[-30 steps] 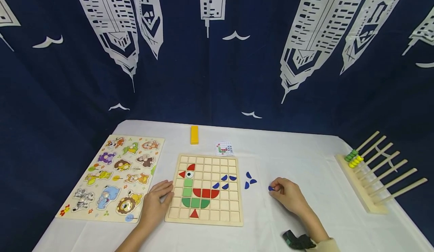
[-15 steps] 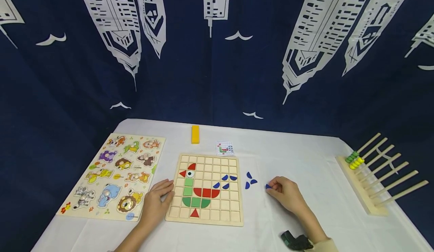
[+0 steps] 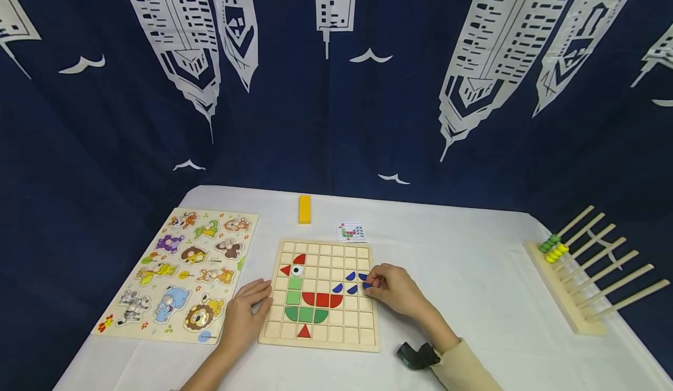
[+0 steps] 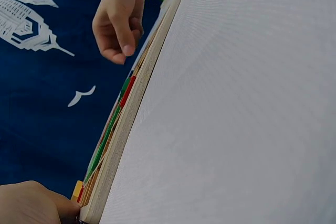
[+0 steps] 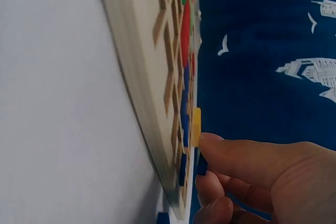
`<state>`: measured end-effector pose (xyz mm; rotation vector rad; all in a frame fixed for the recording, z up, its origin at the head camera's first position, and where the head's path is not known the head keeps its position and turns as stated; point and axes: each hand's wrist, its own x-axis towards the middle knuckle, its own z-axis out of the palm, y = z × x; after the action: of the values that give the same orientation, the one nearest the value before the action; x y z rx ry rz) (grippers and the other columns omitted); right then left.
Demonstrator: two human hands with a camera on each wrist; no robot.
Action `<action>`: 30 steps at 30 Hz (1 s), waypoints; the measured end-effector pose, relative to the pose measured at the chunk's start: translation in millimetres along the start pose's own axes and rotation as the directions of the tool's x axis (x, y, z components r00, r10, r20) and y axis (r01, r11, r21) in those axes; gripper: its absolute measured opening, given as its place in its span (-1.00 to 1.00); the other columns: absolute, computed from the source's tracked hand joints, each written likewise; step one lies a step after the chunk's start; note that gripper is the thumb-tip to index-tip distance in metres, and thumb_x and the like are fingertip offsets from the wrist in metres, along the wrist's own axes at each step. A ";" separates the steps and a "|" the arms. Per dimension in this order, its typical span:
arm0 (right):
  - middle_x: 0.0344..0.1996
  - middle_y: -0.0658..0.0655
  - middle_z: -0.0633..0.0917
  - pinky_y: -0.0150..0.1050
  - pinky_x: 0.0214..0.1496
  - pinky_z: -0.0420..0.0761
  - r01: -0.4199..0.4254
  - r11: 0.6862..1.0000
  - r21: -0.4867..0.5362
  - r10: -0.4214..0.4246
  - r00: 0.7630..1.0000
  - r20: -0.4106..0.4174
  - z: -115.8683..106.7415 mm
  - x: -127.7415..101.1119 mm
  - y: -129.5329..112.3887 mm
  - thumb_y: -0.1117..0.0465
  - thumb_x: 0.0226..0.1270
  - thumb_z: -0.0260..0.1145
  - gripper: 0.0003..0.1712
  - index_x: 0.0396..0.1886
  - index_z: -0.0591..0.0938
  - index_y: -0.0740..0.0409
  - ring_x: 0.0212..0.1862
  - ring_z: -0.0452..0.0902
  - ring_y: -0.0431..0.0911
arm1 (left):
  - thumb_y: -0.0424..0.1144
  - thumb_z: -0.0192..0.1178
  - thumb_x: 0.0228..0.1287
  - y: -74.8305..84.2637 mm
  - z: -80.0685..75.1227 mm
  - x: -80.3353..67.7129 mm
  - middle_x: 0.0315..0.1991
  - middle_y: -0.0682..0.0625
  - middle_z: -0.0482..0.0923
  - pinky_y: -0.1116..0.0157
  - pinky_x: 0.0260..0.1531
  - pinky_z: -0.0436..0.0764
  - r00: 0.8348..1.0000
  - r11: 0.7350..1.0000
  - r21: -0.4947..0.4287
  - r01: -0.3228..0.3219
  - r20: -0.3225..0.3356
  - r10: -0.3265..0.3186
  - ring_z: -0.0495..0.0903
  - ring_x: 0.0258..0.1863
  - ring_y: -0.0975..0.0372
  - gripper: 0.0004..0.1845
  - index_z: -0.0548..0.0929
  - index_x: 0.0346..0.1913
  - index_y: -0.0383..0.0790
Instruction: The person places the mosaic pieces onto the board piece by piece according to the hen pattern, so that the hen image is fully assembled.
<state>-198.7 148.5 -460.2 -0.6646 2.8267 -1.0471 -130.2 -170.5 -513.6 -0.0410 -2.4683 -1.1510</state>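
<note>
A wooden grid board [image 3: 336,335] lies mid-table, with red, green and blue pieces set in its cells as a bird shape. My right hand [image 3: 399,290] is over its right edge and pinches a blue half-moon piece [image 5: 202,165] between thumb and fingers. Several blue pieces [image 3: 337,288] sit in cells just left of those fingertips. One loose blue piece [image 5: 163,217] shows beside the board in the right wrist view; in the head view my right hand hides that spot. My left hand [image 3: 246,310] rests at the board's left edge, fingers relaxed.
An animal puzzle board [image 3: 179,286] lies on the left. Behind the grid board are a small picture card [image 3: 350,231] and a yellow block [image 3: 305,210]. A wooden peg stand [image 3: 565,291] with green and yellow beads is at the far right.
My right hand has carried the blue half-moon piece leftward, from the cloth to the board's right edge, covering the loose blue pieces. My left hand has stayed at the board's left edge.
</note>
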 end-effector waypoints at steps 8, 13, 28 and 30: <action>-0.55 -0.08 0.52 -0.45 -0.46 0.36 -0.014 0.999 -0.037 0.015 1.000 0.026 7.2 3.4 -1.0 0.33 0.08 0.48 -0.85 -0.47 0.63 0.11 -0.48 0.35 -0.27 | -0.47 0.39 0.04 -0.4 1.8 0.7 -0.02 -0.14 0.72 0.03 0.19 0.50 1.000 1.000 0.008 -0.027 -0.010 0.027 0.62 0.13 -0.03 -0.74 0.73 -0.14 -0.44; -0.54 -0.09 0.52 -0.45 -0.46 0.36 -0.005 0.999 -0.036 0.006 1.000 0.018 5.3 1.8 -1.4 0.29 0.07 0.50 -0.85 -0.45 0.64 0.12 -0.49 0.34 -0.28 | -0.47 0.39 0.04 0.6 2.4 1.2 -0.02 -0.14 0.72 0.03 0.19 0.50 1.000 1.000 0.008 -0.029 -0.010 0.029 0.62 0.13 -0.03 -0.74 0.73 -0.14 -0.44; -0.54 -0.05 0.52 -0.43 -0.53 0.32 -0.174 0.983 -0.051 0.163 0.972 -0.166 -29.7 -30.5 25.8 0.37 0.11 0.43 -0.89 -0.36 0.68 0.14 -0.53 0.30 -0.24 | -0.46 0.39 0.06 0.7 -0.7 0.4 0.00 -0.13 0.71 0.08 0.21 0.48 1.000 1.000 0.014 0.003 0.005 -0.003 0.61 0.14 -0.02 -0.73 0.73 -0.12 -0.43; -0.56 -0.06 0.52 -0.44 -0.54 0.32 -0.176 0.983 -0.048 0.167 0.974 -0.156 -27.4 -34.2 29.1 0.39 0.11 0.42 -0.88 -0.37 0.68 0.13 -0.54 0.30 -0.26 | -0.46 0.39 0.06 0.8 -0.6 0.2 0.00 -0.13 0.71 0.09 0.21 0.47 1.000 1.000 0.014 0.005 0.006 -0.005 0.61 0.15 -0.02 -0.73 0.72 -0.12 -0.43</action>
<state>-184.0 199.0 -460.7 -0.3495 2.9905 -1.0257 -130.0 -170.5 -512.6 -0.0351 -2.4832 -1.1371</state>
